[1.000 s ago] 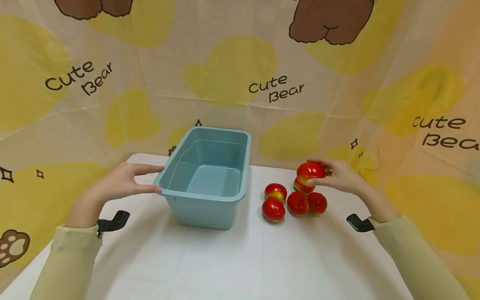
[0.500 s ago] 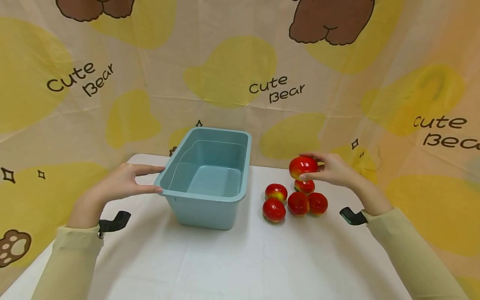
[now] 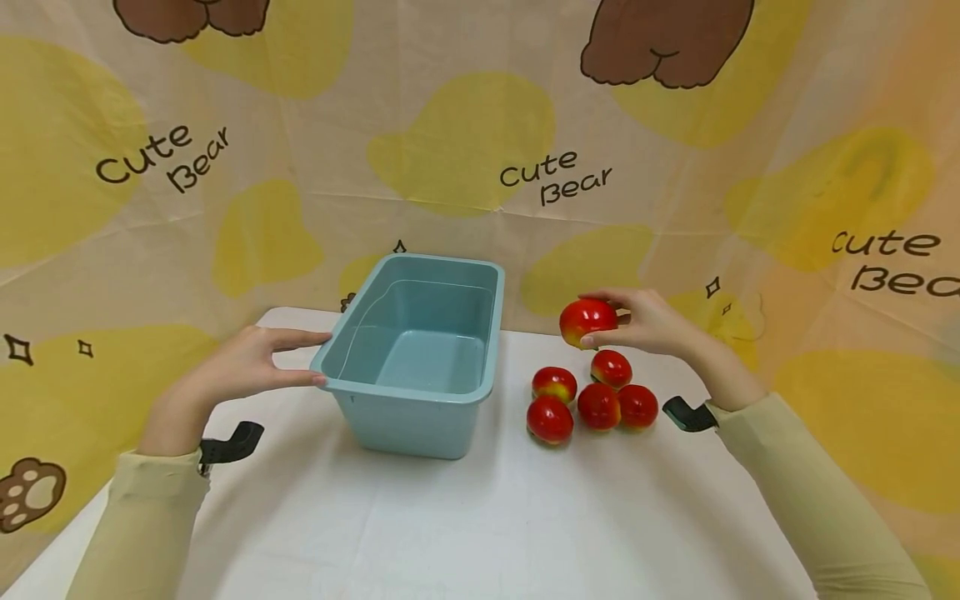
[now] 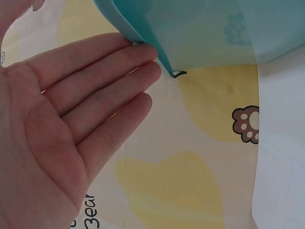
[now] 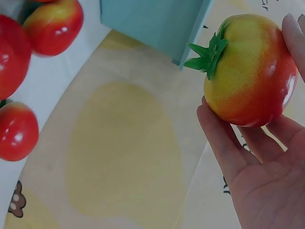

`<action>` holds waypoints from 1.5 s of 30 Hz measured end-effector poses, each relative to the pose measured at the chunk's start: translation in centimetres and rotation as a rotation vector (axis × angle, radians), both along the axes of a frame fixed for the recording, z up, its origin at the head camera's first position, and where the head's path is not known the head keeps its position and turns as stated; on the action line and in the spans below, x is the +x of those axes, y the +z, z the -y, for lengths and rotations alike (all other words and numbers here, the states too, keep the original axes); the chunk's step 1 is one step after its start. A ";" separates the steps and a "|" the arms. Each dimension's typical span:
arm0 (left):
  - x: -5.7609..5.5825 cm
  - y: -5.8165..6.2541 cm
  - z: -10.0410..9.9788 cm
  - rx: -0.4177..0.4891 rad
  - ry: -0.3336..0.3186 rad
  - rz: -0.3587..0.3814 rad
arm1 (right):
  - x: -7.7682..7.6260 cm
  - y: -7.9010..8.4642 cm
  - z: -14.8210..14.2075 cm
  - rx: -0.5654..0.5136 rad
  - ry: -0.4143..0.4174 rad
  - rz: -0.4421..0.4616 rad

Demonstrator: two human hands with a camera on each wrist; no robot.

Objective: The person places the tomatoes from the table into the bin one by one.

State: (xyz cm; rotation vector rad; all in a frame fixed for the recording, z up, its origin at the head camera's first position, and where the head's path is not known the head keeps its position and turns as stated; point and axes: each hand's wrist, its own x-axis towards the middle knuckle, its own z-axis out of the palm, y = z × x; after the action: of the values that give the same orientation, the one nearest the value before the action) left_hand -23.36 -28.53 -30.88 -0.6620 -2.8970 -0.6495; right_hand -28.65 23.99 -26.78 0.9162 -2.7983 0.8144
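The straight-fingered left hand (image 3: 238, 360) touches the rectangular blue-green plastic bin (image 3: 408, 422); right of this bin, the right hand (image 3: 651, 322) grips one glossy red-yellow round fruit (image 3: 585, 320), already lifted, while five similar fruits (image 3: 598, 406) are left on the white table (image 3: 480, 525).

The fruit (image 5: 255, 71) in the right grip (image 3: 642, 321) is red and yellow, its leaves (image 5: 209, 55) green; other fruits (image 3: 550, 419) below are mostly red. The tub (image 3: 412, 429) beside the left grip (image 3: 242, 362) is blue-green, the desk (image 3: 480, 533) white, the backdrop (image 3: 450, 142) yellow-blotched beige.
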 end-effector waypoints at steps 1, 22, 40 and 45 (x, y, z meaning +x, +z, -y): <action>0.0 0.0 0.0 0.001 0.000 0.001 | -0.1 0.1 0.2 0.001 -0.001 0.000; 0.0 -0.1 0.1 0.031 -0.012 0.013 | -1.5 1.5 3.7 -0.065 0.012 0.022; 0.1 -0.2 0.2 0.044 -0.012 0.019 | -2.5 4.1 7.8 -0.092 0.088 0.003; 0.1 -0.2 0.2 0.050 -0.016 0.016 | -2.9 4.7 9.0 -0.100 0.118 0.003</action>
State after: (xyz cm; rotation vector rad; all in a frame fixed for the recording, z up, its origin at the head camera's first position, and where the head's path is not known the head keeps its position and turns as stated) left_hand -23.27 -28.71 -31.05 -0.6772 -2.8824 -0.7301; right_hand -31.52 15.01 -22.08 1.0725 -2.6995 0.9616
